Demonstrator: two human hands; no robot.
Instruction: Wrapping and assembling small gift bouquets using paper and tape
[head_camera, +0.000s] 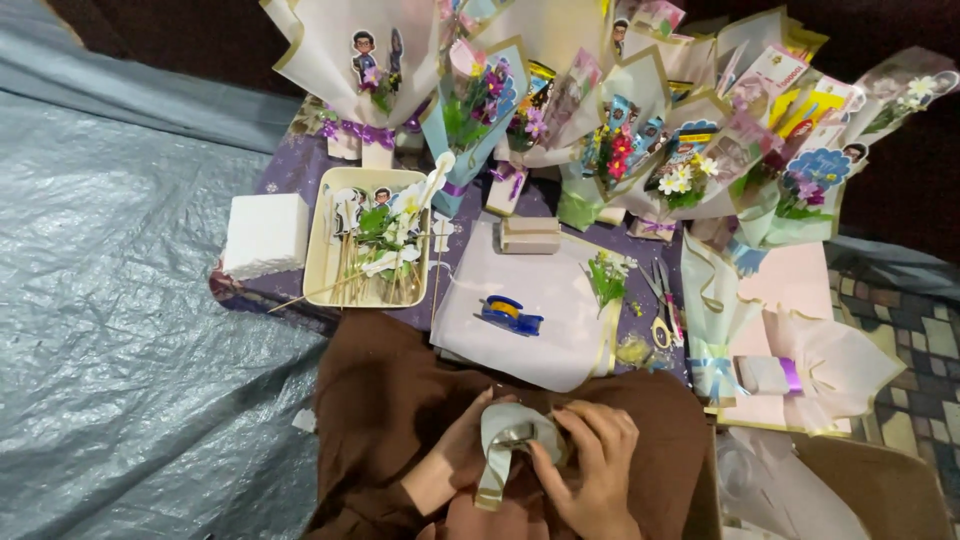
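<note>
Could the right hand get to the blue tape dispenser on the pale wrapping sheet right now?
Probably yes, once freed: the right hand is busy pinching a pale ribbon loop, but the blue tape dispenser lies uncovered just ahead on the pale wrapping sheet.

Purple cloth (300, 170) w/ tray (318, 250), bouquets (640, 140)

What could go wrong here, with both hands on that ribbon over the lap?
1. The left hand and right hand hold the pale ribbon over the lap; its loose tail hangs down and could slip out of the grip.
2. The scissors lie open beside the small flower sprig; a blind reach there may meet the blades.
</note>
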